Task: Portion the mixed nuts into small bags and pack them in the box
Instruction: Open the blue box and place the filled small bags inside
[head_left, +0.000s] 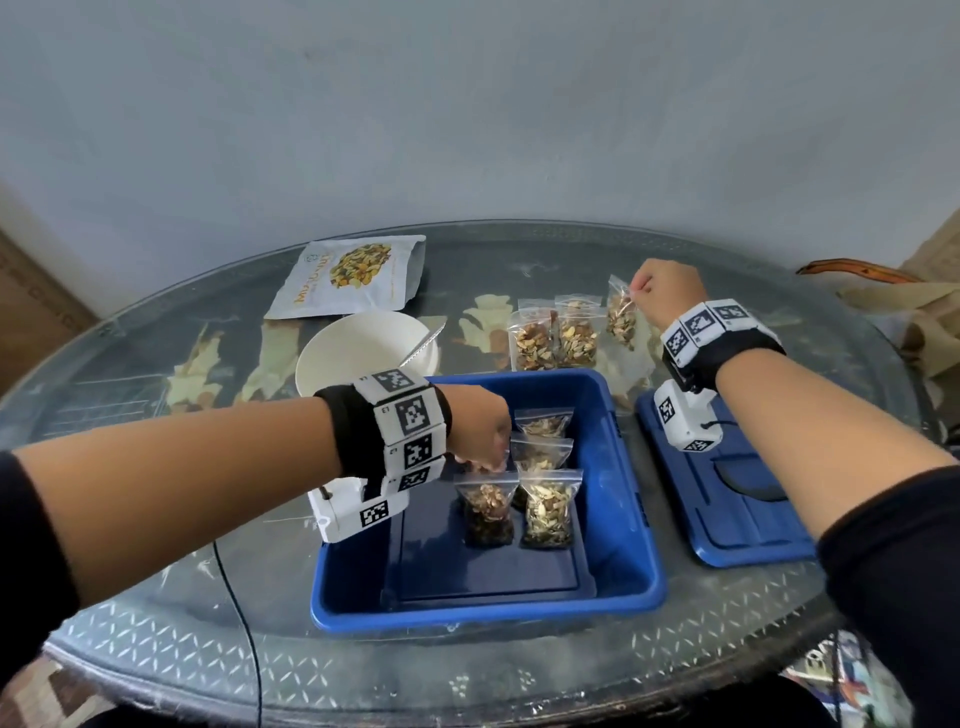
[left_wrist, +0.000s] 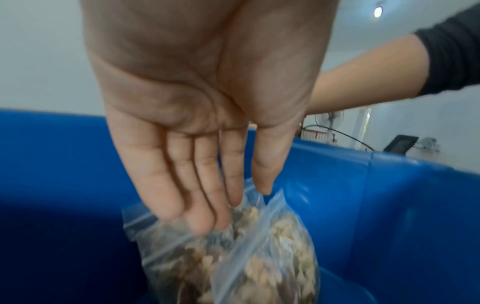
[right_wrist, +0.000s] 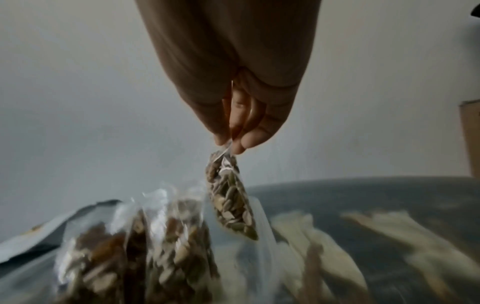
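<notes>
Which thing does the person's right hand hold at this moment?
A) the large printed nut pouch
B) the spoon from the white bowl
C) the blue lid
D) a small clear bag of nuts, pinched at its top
D: the right hand pinches the top edge of a small bag of nuts, which hangs from the fingertips above the table.

box (head_left: 631, 525) near half bare, far right filled with bags (head_left: 545, 506); lid (head_left: 727, 509) blocked table right of box

I am in a home: a patterned glass table (head_left: 156, 639) against a plain wall (head_left: 467, 104), a standing fan (left_wrist: 329, 121) behind me.
</notes>
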